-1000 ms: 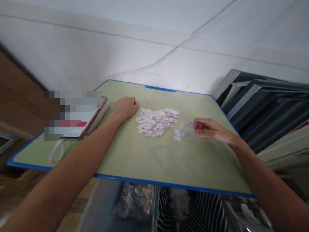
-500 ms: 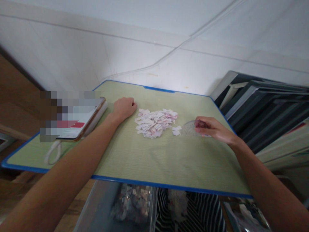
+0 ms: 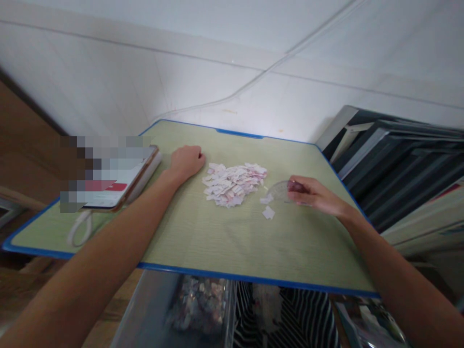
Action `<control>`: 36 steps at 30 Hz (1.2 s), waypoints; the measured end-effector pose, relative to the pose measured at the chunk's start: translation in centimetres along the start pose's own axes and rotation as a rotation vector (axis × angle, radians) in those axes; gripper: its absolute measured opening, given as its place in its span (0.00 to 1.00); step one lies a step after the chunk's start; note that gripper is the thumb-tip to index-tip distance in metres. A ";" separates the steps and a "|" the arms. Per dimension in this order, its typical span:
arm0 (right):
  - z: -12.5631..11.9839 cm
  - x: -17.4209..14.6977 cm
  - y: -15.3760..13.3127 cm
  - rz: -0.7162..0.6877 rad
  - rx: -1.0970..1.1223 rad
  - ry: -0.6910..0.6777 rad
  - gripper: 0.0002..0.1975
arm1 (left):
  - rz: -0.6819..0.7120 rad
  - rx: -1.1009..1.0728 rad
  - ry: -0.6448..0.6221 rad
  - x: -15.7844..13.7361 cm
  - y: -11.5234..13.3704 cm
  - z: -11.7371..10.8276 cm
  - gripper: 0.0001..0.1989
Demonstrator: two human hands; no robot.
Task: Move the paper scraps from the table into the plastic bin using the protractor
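A pile of small torn paper scraps [image 3: 234, 183] lies mid-table, white with pinkish marks. My left hand [image 3: 187, 160] rests on the tabletop just left of the pile, curled into a fist with nothing showing in it. On the other side, my right hand [image 3: 313, 193] pinches a clear plastic protractor [image 3: 278, 191] by its right part, which the fingers hide. The protractor's curved left end reaches a loose paper scrap [image 3: 266, 199] and seems to overlap it. A separate pale scrap [image 3: 268, 212] lies slightly nearer to me.
The green tabletop [image 3: 203, 237] has a blue edge. On its left lies a phone [image 3: 119, 181] on a white block, beside a white loop [image 3: 80, 229]. Dark folders [image 3: 395, 159] lean at the right. Below sit a clear bin [image 3: 145, 309] and a striped bag [image 3: 300, 314].
My right hand and the protractor have shifted slightly left. The loose scraps beside it have spread, one now lying nearer to me. My left hand stays still.
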State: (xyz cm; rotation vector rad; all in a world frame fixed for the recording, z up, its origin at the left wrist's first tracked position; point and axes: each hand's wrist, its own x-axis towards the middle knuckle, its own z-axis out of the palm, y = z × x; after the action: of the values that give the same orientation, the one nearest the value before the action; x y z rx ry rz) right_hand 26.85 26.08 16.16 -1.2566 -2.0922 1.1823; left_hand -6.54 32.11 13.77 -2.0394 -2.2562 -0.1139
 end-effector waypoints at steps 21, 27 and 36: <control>-0.1 -0.5 0.0 0.015 0.101 -0.281 0.19 | 0.002 -0.012 0.017 0.2 -0.1 0.3 0.23; 0.0 -0.8 0.1 0.043 0.057 -0.476 0.20 | -0.003 -0.004 0.018 0.4 -0.2 0.4 0.23; 0.7 -1.1 -1.4 0.003 -0.053 -0.746 0.17 | 0.011 0.019 0.028 0.4 -0.2 0.5 0.23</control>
State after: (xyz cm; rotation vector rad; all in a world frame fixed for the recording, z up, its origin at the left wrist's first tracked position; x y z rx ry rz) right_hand 26.25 24.47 16.99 -0.9098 -2.6309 1.8071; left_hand -6.83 32.53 13.27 -2.0278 -2.2206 -0.1196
